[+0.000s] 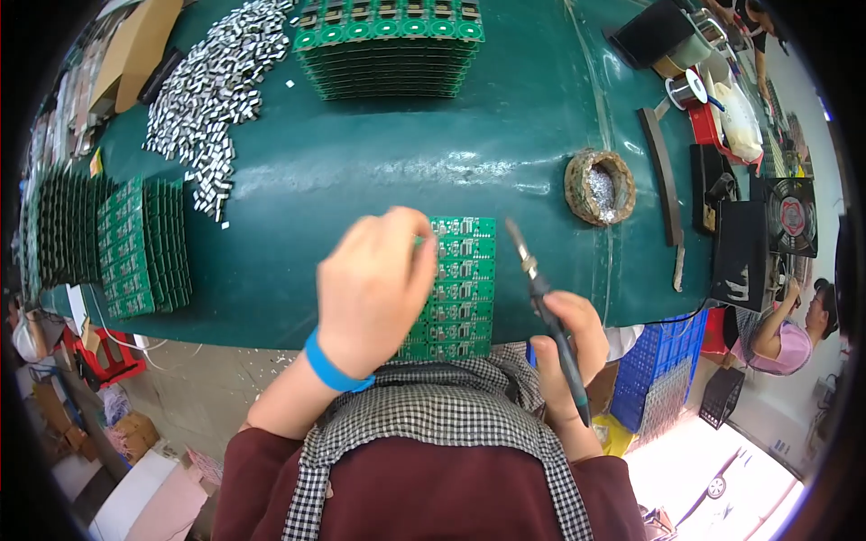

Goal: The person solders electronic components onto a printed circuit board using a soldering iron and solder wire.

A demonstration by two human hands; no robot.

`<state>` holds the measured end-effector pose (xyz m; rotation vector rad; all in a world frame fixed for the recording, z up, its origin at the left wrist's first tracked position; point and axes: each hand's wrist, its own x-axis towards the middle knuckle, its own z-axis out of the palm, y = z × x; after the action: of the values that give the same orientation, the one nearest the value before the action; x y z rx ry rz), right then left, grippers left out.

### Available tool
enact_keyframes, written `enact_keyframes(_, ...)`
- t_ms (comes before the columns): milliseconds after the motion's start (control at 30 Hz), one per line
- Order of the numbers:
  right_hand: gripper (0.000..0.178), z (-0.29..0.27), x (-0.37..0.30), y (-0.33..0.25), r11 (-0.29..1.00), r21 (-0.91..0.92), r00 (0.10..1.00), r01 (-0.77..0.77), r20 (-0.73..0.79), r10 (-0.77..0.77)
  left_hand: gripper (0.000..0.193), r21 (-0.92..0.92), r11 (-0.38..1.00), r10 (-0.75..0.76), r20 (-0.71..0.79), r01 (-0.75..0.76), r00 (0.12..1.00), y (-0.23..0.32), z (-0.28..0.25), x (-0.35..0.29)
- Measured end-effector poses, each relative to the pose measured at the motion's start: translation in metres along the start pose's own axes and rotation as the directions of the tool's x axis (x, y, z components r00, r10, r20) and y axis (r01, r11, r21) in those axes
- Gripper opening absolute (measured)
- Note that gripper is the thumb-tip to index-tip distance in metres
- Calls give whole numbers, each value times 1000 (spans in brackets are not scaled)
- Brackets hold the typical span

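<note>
A green circuit board panel (465,288), divided into several rows of small parts, lies at the near edge of the table. My left hand (370,279), with a blue band at the wrist, is over the panel's left side. Its thumb and forefinger are pinched together near the upper left corner; whatever is between them is too small to make out. My right hand (577,338) grips a soldering iron (557,338) by its dark handle. The iron's tip points up and away, just right of the panel and apart from it.
Small silvery components (221,86) are heaped at the far left. Panels are stacked at the back (388,59) and at the left (144,248). To the right stand a round crusted pot (577,194) with silvery bits, a dark bar (663,176), a solder spool (686,90) and a fan (792,216). Another person (780,334) sits at right.
</note>
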<state>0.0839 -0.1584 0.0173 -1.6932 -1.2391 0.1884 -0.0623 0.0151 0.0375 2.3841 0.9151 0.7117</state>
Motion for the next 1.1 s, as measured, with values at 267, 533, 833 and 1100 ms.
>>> enact_keyframes(267,17,4,10,8,996,77,997,-53,-50,57,13,-189,978,-57,168,89,984,-2,38,8)
enact_keyframes(533,13,7,19,10,997,14,997,-80,-22,80,13,-189,968,-127,205,167,970,-3,41,10)
enact_keyframes(833,14,9,19,8,992,32,992,-120,35,119,15,-176,975,-102,185,135,977,-5,46,9)
enact_keyframes(1100,14,12,20,10,999,22,999,-33,22,32,10,-143,989,-15,110,31,994,-6,48,8)
